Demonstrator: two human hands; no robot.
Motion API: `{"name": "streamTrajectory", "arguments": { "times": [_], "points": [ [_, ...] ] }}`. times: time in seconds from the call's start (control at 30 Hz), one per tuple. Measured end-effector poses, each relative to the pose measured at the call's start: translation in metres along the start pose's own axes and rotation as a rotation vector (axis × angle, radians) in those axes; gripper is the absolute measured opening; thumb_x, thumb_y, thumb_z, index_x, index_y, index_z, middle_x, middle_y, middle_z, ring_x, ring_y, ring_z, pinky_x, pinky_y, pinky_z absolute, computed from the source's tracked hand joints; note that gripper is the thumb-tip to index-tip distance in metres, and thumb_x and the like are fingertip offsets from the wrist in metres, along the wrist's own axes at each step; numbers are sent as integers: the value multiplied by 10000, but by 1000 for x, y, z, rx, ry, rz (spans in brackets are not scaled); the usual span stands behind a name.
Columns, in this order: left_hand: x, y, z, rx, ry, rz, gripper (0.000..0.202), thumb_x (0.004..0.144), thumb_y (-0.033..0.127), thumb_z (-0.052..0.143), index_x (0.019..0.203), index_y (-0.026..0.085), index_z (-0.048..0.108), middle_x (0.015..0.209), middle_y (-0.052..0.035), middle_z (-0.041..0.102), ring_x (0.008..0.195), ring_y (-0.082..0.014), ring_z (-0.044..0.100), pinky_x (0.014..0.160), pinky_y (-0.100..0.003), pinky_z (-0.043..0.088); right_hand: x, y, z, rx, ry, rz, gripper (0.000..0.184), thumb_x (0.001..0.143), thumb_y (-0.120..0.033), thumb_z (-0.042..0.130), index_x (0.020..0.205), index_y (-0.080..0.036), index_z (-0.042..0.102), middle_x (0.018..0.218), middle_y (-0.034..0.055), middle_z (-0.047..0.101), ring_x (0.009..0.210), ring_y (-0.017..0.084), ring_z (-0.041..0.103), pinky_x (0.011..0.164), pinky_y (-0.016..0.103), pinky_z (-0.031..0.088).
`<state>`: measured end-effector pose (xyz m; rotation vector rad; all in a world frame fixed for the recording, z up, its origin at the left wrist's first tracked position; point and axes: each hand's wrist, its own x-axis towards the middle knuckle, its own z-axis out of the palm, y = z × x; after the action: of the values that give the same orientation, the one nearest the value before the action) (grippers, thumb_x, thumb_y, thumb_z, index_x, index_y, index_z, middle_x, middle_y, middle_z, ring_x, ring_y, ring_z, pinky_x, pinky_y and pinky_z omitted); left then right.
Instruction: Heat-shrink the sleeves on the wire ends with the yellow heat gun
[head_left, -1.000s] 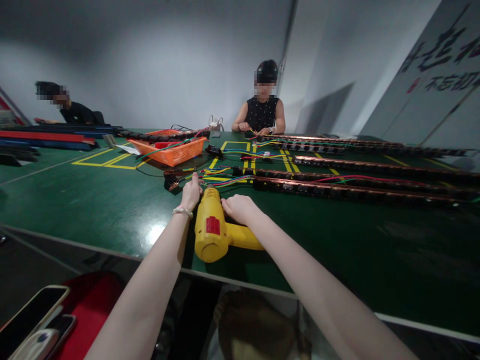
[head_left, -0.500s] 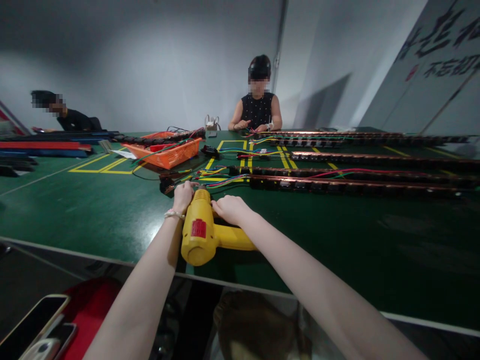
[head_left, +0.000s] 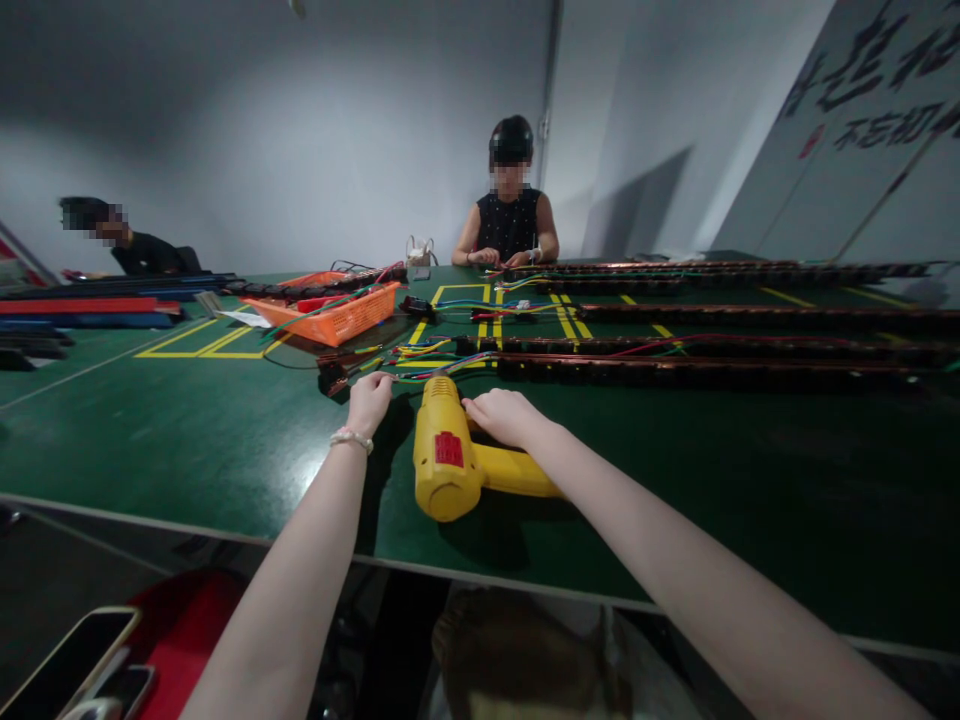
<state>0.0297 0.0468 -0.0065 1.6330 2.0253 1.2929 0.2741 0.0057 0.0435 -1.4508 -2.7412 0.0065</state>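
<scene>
A yellow heat gun with a red label lies on the green table, its nozzle pointing away from me toward a bundle of coloured wires. My right hand rests curled over the gun where the body meets the handle. A little to the gun's left, my left hand, with a bracelet on the wrist, has its fingers closed on the wires at the near end of a long black and copper strip. The fingertips of both hands are hidden from me.
More long strips run to the right. An orange basket stands at the back left, with red and blue bars beyond it. One person works opposite me, another far left. Phones lie below the table edge.
The heat gun and my right hand have shifted right, opening a gap to my left hand, which stays on the wires. The view has turned slightly.
</scene>
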Motion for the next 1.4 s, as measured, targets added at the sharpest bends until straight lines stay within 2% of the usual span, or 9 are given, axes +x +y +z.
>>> {"name": "streamTrajectory", "arguments": {
  "times": [0.2,0.4,0.53,0.7,0.93,1.17,1.4],
  "points": [
    [-2,2,-1,22,-35,13,354,758,355,416,811,141,693,597,-24,596,594,-152,520,569,-243,342,-7,22,-3,-8,2,83,540,969,-374,193,994,-143,680,1034,148,683,948,266,642,742,329,468],
    [-3,4,0,174,-72,46,332,812,410,395,727,179,619,672,-40,623,637,-162,527,576,-251,326,-17,38,-4,-51,31,139,537,967,-387,207,972,-156,691,1011,127,694,933,245,644,749,310,451],
    [-4,6,1,263,-94,61,365,852,411,346,691,190,589,728,-58,644,671,-171,537,585,-257,324,-21,40,-6,-89,67,154,555,967,-382,199,947,-146,701,964,126,703,909,242,646,752,307,439],
    [-5,9,3,325,-145,44,454,877,506,291,711,199,582,759,-78,655,698,-193,559,583,-268,313,-23,39,-6,-101,85,162,560,964,-396,201,927,-153,705,935,118,708,879,239,650,731,302,434],
    [-1,5,6,307,-197,53,491,895,475,232,797,191,621,790,-103,672,749,-230,598,615,-286,344,-24,39,-6,-58,43,188,555,968,-399,188,940,-176,695,981,103,701,898,235,649,726,303,447],
    [-3,7,8,143,-105,-22,490,886,476,272,765,177,639,759,-106,681,735,-225,614,620,-282,369,-22,33,-8,-25,-20,191,556,972,-393,187,958,-150,687,1012,134,689,904,243,651,740,313,461],
    [-2,5,8,-15,21,-57,502,876,446,292,708,157,667,633,-78,641,653,-196,585,618,-275,391,-16,11,-3,-15,-40,137,563,970,-388,177,976,-148,685,1029,147,685,951,265,643,769,337,465]
  ]
}}
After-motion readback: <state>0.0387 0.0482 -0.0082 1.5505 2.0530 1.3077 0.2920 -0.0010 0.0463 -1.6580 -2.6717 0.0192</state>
